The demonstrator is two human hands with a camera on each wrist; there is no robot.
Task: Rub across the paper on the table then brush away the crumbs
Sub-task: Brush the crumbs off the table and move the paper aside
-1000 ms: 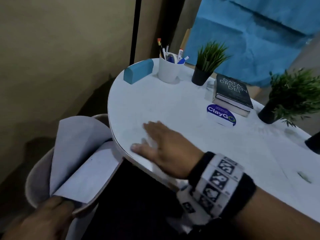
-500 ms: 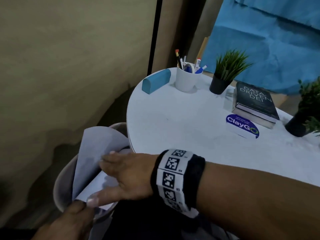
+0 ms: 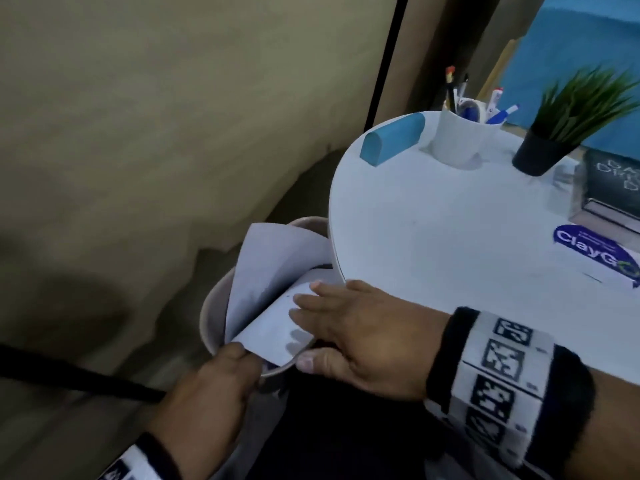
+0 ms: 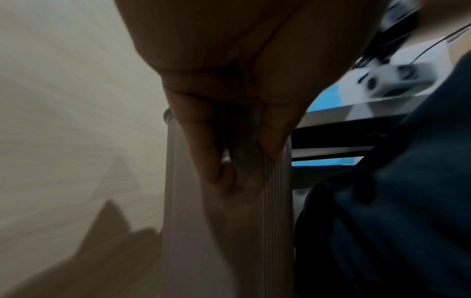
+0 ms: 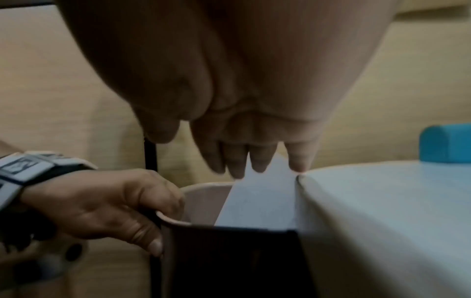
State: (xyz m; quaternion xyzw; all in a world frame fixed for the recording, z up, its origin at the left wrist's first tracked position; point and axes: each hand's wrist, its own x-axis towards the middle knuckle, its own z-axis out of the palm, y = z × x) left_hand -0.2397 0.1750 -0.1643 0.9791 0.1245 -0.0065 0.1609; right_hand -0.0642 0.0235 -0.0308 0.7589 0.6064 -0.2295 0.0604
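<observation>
A white sheet of paper (image 3: 273, 289) stands bent inside a round beige waste bin (image 3: 211, 317) just below the table's (image 3: 433, 230) left edge. My left hand (image 3: 221, 386) grips the bin's near rim, thumb over the paper's lower corner; the right wrist view shows its fingers curled round the rim (image 5: 203, 185). My right hand (image 3: 349, 327) lies flat with straight fingers (image 5: 254, 159) on the paper (image 5: 260, 201), right at the table edge (image 5: 382, 201). Crumbs are too small to make out. The left wrist view shows only my left hand's fingers (image 4: 229, 141) on the ribbed bin wall (image 4: 254, 231).
On the far side of the table stand a blue block (image 3: 393, 138), a white cup of pens (image 3: 464, 136), a potted plant (image 3: 540, 150), a dark book (image 3: 613, 188) and a ClayGo sticker (image 3: 595, 251). A beige wall rises at the left.
My right hand has swept leftward off the table top, over its edge and onto the paper in the bin. My left hand has kept its hold on the bin.
</observation>
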